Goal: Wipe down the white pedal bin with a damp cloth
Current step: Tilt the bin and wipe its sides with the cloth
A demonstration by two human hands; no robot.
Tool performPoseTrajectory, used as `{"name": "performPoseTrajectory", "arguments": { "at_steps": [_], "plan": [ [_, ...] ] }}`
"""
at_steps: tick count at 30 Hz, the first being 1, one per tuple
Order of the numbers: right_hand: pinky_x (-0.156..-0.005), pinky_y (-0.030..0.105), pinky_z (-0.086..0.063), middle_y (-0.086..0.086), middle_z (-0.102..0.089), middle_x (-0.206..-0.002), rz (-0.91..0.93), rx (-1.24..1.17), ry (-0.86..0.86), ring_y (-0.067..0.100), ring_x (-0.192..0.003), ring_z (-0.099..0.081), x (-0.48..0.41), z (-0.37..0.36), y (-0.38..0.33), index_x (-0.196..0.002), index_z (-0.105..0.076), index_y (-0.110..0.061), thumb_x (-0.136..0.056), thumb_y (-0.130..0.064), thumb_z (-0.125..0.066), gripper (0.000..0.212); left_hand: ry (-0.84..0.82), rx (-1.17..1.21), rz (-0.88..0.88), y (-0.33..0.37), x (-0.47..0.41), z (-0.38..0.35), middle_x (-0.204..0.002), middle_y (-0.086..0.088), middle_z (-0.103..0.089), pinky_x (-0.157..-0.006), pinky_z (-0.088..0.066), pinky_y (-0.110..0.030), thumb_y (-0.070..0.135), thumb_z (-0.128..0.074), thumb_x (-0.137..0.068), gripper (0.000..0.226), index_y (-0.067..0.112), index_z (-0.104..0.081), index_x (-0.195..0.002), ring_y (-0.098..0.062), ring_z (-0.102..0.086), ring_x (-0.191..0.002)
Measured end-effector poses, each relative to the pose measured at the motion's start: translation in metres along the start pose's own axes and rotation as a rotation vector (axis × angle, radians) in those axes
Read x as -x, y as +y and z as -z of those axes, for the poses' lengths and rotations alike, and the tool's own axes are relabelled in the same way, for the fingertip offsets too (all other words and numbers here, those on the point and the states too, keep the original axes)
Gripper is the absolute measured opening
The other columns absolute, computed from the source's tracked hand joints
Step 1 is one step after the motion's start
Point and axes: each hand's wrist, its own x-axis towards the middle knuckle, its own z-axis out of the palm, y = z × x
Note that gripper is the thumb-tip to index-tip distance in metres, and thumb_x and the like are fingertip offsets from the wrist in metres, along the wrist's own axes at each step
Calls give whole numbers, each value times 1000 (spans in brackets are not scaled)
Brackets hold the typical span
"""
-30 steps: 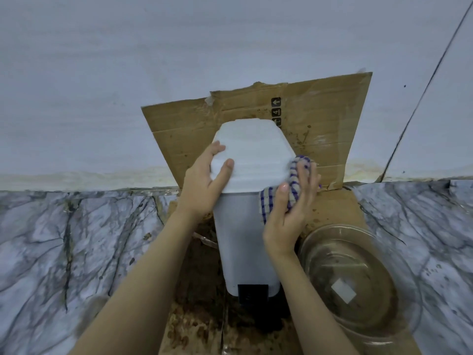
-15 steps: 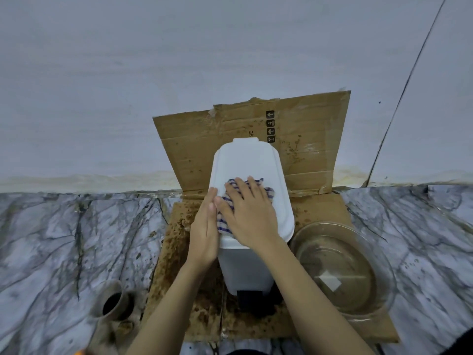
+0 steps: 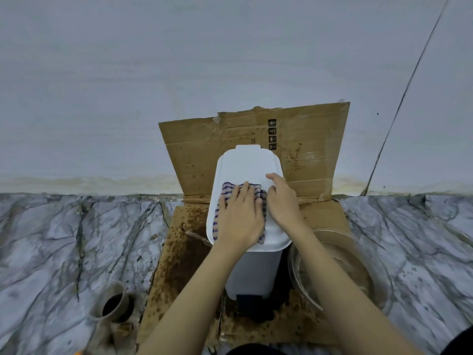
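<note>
The white pedal bin stands on stained cardboard with its lid closed and a dark pedal at its front. A blue-and-white checked cloth lies flat on the near half of the lid. My left hand presses down on the cloth with fingers spread, covering most of it. My right hand rests just to the right, on the lid's right side, with its fingers at the cloth's right edge and nothing gripped.
A glass bowl of murky water sits on the floor right of the bin, close to my right forearm. The cardboard leans up against the wall behind. A small clay cup stands on the marble floor at lower left.
The cloth was under my right hand, first at the lid's right edge, then on top of it. It now lies under my left hand, and my right hand has shifted to the lid's right side.
</note>
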Motion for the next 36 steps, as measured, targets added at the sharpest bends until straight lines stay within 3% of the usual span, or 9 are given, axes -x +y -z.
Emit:
{"name": "performPoseTrajectory", "arguments": {
  "at_steps": [4, 8, 11, 15, 19, 22, 26, 30, 36],
  "plan": [
    [-117, 36, -16, 8, -18, -157, -21, 252, -92, 22, -147, -9, -4, -10, 3, -144, -32, -9, -102, -18, -23, 44, -8, -79, 89, -16, -13, -7, -160, 3, -9, -117, -4, -45, 39, -25, -99, 55, 20, -17, -150, -16, -5, -147],
    [-119, 38, -5, 13, -3, -159, -39, 547, -114, 26, -147, 4, -5, -20, -8, -148, -15, -9, -99, -14, -26, 51, -40, 260, 235, -52, -29, -1, -159, -4, -13, -118, -15, -47, 41, -34, -95, 62, 19, -16, -150, -26, -12, -146],
    [-119, 40, -2, 14, 1, -159, -46, 539, -149, 27, -147, 6, -7, -33, -18, -150, -9, -13, -101, -24, -23, 52, -18, 533, 250, -62, -26, 2, -153, -2, -29, -113, -27, -48, 47, -34, -87, 67, 23, -23, -148, -21, -27, -141],
    [-117, 43, 3, 13, 3, -159, 18, 653, -200, 28, -147, 6, -3, -38, -12, -150, -8, -25, -100, -46, -13, 55, -19, 764, 301, -64, -26, 3, -155, 5, -24, -117, -22, -40, 29, -38, -99, 56, 24, -17, -150, -14, -25, -142],
    [-117, 43, 3, 8, 4, -160, -11, 641, -210, 25, -147, 5, -5, -13, 6, -149, -7, -32, -97, -52, -14, 57, -54, 1164, 359, -51, -21, -2, -144, 7, -36, -96, -40, -22, 23, -39, -100, 55, 24, -15, -151, -8, -41, -124],
    [-117, 42, 3, 5, 4, -160, -39, 618, -229, 23, -147, 5, -6, 11, 18, -149, -6, -36, -96, -55, -15, 57, -49, 1387, 376, -38, -13, -20, -143, 5, -40, -100, -42, -27, 24, -38, -100, 52, 24, -19, -149, -12, -47, -124],
    [-118, 43, -1, 3, 0, -160, -62, 577, -198, 22, -147, 2, -6, 32, 36, -148, -10, -38, -96, -55, -18, 55, -37, 1427, 320, -25, -4, -47, -135, 18, -41, -93, -45, -12, 26, -33, -101, 49, 25, -21, -148, 7, -49, -114],
    [-119, 44, -4, -2, -7, -160, -70, 518, -170, 18, -147, -1, -10, 43, 55, -147, -13, -40, -90, -62, -16, 60, -24, 1297, 292, -18, 12, -81, -155, 18, -21, -117, -21, -28, 37, -28, -101, 50, 32, -16, -149, 2, -22, -139],
    [-120, 39, -2, -4, -8, -159, -89, 435, -131, 13, -147, -1, -10, 49, 59, -146, -18, -39, -96, -54, -25, 53, 137, 1182, 380, -25, 25, -121, -151, 18, -31, -118, -24, -40, 40, -32, -100, 45, 38, -27, -144, -2, -27, -140]
  ]
}}
